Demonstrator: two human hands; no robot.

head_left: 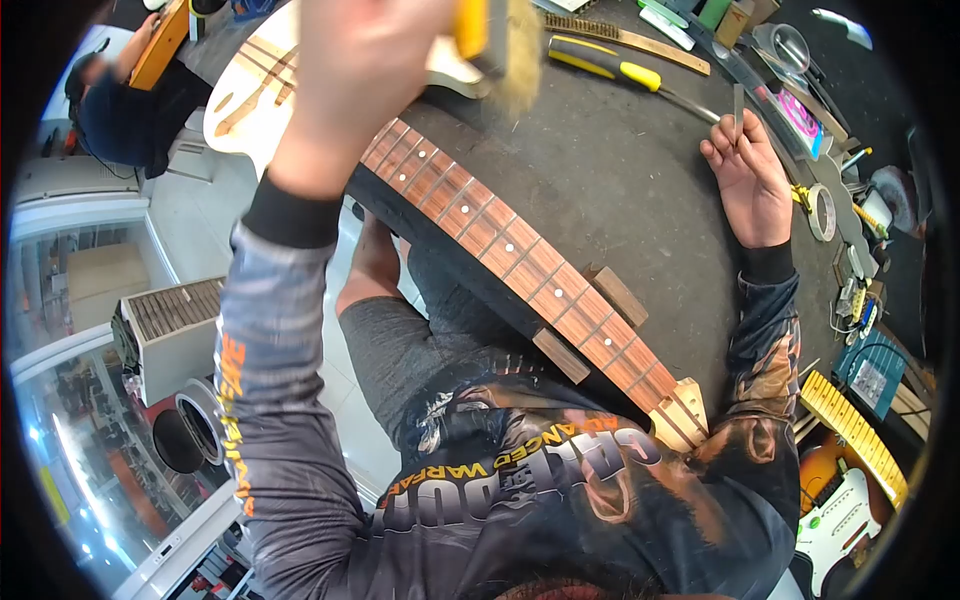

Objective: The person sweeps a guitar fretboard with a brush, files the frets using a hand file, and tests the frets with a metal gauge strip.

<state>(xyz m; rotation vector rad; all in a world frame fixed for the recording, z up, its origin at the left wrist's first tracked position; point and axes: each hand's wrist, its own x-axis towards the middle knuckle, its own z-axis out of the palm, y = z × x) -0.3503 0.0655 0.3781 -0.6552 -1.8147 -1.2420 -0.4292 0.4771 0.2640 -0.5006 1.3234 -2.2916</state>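
My left hand point(365, 75), smeared by motion, is raised above the guitar near the body end of its neck. It is closed on a brush point(520, 65) with tan bristles and a yellow and dark handle, partly cut off by the top edge. My right hand point(750, 175) is palm up at the right, pinching a thin grey strip point(738, 108) between its fingertips. An unfinished guitar body point(245, 110) of pale wood lies at the upper left. Its fretboard point(510, 245), brown with white dots, runs diagonally to the bare headstock point(683, 412).
Wooden blocks point(617, 296) flank the neck on the dark workbench point(650, 190). A yellow-and-black screwdriver point(620, 70) and a wire brush point(630, 42) lie behind. Tape point(820, 212) and a sunburst guitar point(845, 520) are at the right. Another person point(120, 120) works at the upper left.
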